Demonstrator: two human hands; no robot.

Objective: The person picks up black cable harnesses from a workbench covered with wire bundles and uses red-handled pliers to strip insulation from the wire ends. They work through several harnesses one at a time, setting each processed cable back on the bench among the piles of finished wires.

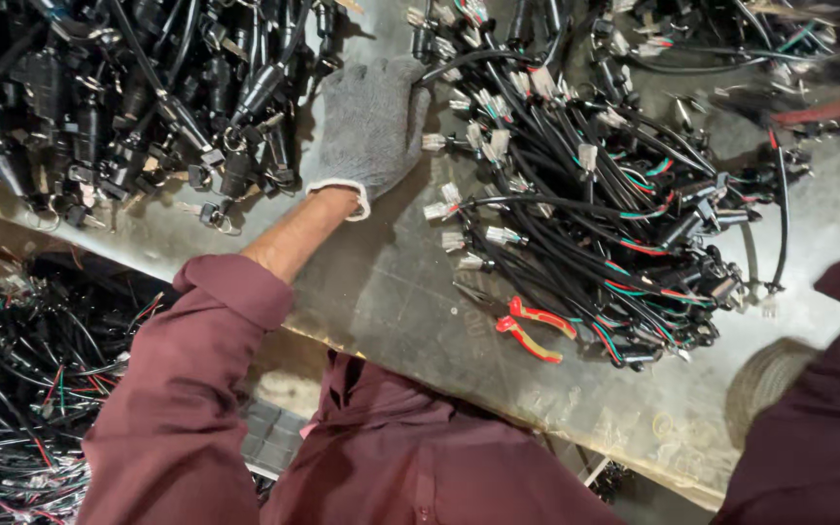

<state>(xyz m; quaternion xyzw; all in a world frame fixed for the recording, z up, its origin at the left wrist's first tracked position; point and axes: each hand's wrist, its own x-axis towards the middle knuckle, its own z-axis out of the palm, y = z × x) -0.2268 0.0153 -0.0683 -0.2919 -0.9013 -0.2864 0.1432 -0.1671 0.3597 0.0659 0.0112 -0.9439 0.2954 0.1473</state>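
Wire harnesses (585, 204) in two heaps; gloved left hand (371, 122) between, fingers' state unclear; right hand hidden.

- Left hand (369, 124) in a grey knit glove, reaching far forward, palm down, fingers hidden at the tips.
- Left forearm bare, maroon sleeve pushed up near the elbow.
- Right hand (768, 381) also in a grey glove, low and close to the body, mostly hidden by the maroon sleeve.

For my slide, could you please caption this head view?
Gloved left hand reaches between heaps of black cable harnesses, red-handled pliers nearby.
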